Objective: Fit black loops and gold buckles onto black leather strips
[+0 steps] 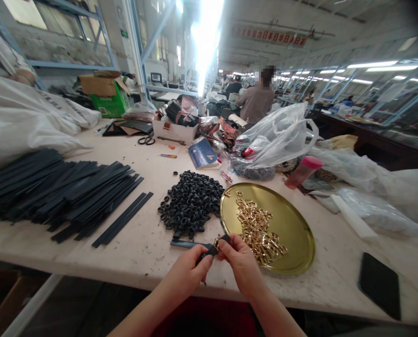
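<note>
My left hand [189, 271] and right hand [240, 262] meet over the desk [142, 252] edge, wrists angled inward, fingers curled. Both pinch a black strap [186, 244] beside its gold buckle [216, 242].

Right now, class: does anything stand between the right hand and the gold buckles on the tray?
Nothing visible. The right hand, pinching a strap with the left hand, is at the tray rim; the buckles lie uncovered just beyond.
</note>
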The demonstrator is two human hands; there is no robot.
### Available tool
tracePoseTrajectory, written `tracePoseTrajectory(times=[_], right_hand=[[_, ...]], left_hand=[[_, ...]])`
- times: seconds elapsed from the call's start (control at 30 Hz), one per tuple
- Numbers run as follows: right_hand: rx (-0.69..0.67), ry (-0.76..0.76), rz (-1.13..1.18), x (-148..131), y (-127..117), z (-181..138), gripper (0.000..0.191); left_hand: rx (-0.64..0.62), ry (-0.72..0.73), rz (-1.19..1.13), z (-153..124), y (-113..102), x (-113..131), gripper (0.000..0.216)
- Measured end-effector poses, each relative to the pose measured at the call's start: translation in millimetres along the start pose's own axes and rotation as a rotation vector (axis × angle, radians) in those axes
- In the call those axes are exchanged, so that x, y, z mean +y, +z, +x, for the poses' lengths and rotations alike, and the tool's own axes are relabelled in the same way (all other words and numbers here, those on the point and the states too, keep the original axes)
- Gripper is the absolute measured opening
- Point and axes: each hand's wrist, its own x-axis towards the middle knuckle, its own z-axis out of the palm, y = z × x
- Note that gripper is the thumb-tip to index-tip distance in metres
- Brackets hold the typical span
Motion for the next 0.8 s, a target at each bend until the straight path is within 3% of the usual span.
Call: tracePoseTrajectory(times=[0.07,0.2,0.5,0.67,0.8], right_hand=[[0.031,-0.018,-0.017,1.6,0.3,-1.0,0.024],[-0.042,-0.037,-0.078,5.2,7.9,-9.1,0.024],[-0.089,0.09,-0.023,4.4,14.0,-18.5,0.028],[-0.004,-0.119,-0.299,4.8,13.0,-22.5,0.025],[-0.166,0.063,-0.081,-0.4,14.4,-25.7,0.023]], left_hand=[[0.015,0.013,0.001,-2.1,-0.6,1.4,0.025],[0.048,0.008,-0.085,-5.0,-0.9,4.8,0.026],[-0.02,-0.174,-0.345,-7.6,-1.5,5.9,0.028],[0.025,-0.159,-0.371,-9.1,1.0,0.9,0.028],[0.022,-0.13,-0.339,-10.8,0.5,-1.1,0.027]])
